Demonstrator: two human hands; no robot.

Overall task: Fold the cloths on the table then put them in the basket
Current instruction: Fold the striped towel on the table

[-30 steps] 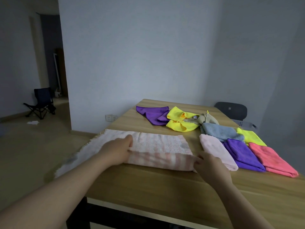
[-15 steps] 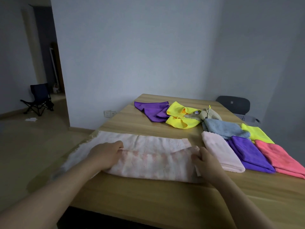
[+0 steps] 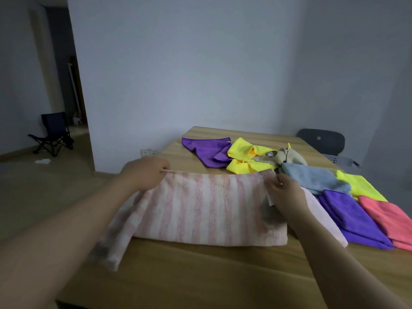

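Observation:
A pink-and-white striped towel [image 3: 207, 208] lies on the wooden table [image 3: 200, 275], its far edge lifted off the surface. My left hand [image 3: 146, 173] pinches the lifted edge at its left end. My right hand [image 3: 284, 192] pinches the same edge at its right end. The towel's left part hangs over the table's left side. To the right lie folded cloths: pale pink [image 3: 321, 217], purple [image 3: 350, 215], coral [image 3: 388, 215], light blue [image 3: 316, 178] and yellow-green [image 3: 359, 185]. Behind lie unfolded cloths: purple [image 3: 206, 150], yellow [image 3: 247, 159] and beige [image 3: 287, 156].
A dark office chair [image 3: 321, 141] stands at the table's far right, with a grey plastic basket [image 3: 343, 161] partly visible beside it. A folding camp chair [image 3: 54, 132] stands in the room at the left. A wall with a socket [image 3: 149, 152] runs behind the table.
Both hands have lifted the towel's edge and carried it up and away from me, so the striped side now faces me. The view has shifted closer to the table.

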